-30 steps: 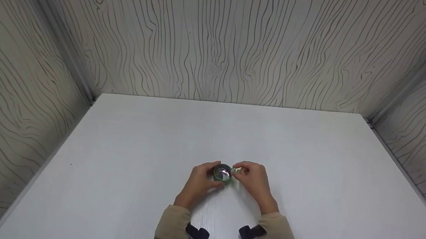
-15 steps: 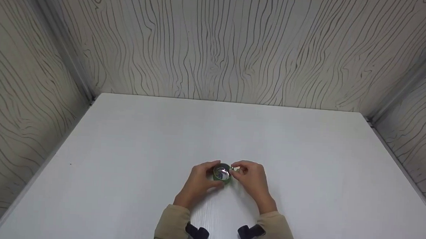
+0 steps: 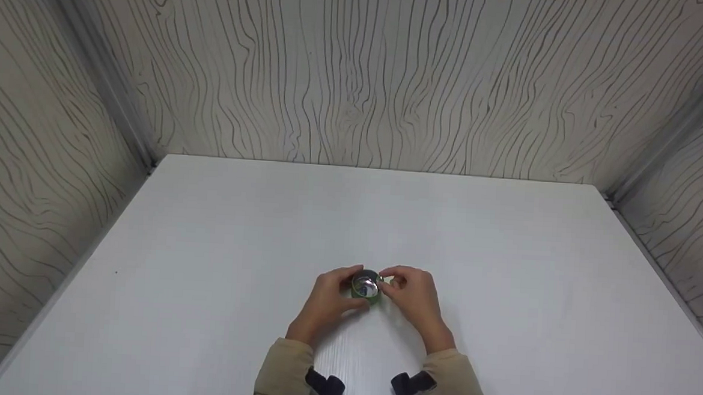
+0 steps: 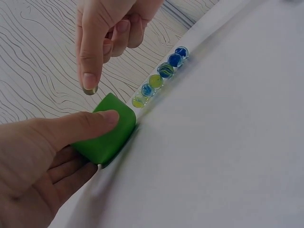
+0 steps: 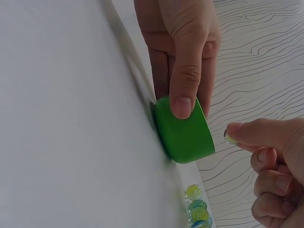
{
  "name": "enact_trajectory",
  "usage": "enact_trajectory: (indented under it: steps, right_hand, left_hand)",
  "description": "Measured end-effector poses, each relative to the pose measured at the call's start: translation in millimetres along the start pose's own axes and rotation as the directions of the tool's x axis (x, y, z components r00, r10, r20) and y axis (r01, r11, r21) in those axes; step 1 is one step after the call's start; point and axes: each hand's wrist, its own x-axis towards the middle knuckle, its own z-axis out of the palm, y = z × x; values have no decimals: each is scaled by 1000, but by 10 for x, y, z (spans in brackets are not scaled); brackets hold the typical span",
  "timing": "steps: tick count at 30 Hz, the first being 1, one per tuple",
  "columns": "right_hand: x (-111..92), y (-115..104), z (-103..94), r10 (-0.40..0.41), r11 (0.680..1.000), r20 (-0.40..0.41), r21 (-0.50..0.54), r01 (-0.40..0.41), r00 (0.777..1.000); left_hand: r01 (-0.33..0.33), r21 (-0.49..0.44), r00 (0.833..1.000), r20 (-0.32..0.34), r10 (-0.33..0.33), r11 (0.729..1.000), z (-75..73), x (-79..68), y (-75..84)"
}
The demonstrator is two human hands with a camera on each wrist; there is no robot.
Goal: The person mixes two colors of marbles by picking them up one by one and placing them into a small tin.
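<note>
I count one green round cup, smooth outside and silvery inside (image 4: 102, 140), standing mouth up on the white table (image 3: 253, 234), near its front edge and midway across. Inside it I see a shiny lining with a bluish-purple patch; whether that is a marble or a reflection I cannot tell.

My left hand (image 3: 325, 298) grips the cup, thumb on one wall and fingers round the opposite one. My right hand (image 3: 413, 291) pinches one clear glass marble with yellow-green colouring (image 5: 230, 137) between thumb and forefinger, the other fingers curled in. That marble is just beside the cup's rim, outside the wall.

Six more glass marbles in blue, green and yellow (image 4: 165, 70) lie in a single row on the table, just past the cup; the left wrist view shows all six.

Two beige sleeves (image 3: 283, 371) cover my forearms, each with one black wrist mount (image 3: 325, 386). Around the table stand three wood-grain-patterned panels (image 3: 358, 71).
</note>
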Motion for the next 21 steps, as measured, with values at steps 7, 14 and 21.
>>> enact_trajectory:
  steps: [7, 14, 21]
  right_hand:
    - [-5, -2, 9, -4, 1000, 6, 1, 4, 1000]
    - [-2, 12, 27, 0, 1000, 16, 3, -1, 1000]
    - [7, 17, 17, -24, 1000, 14, 7, 24, 1000]
  left_hand:
    - [-23, 11, 1000, 0, 23, 1000, -5, -5, -1]
    - [-21, 10, 1000, -8, 21, 1000, -2, -6, -2]
    - [-17, 1, 1000, 2, 17, 1000, -2, -1, -7]
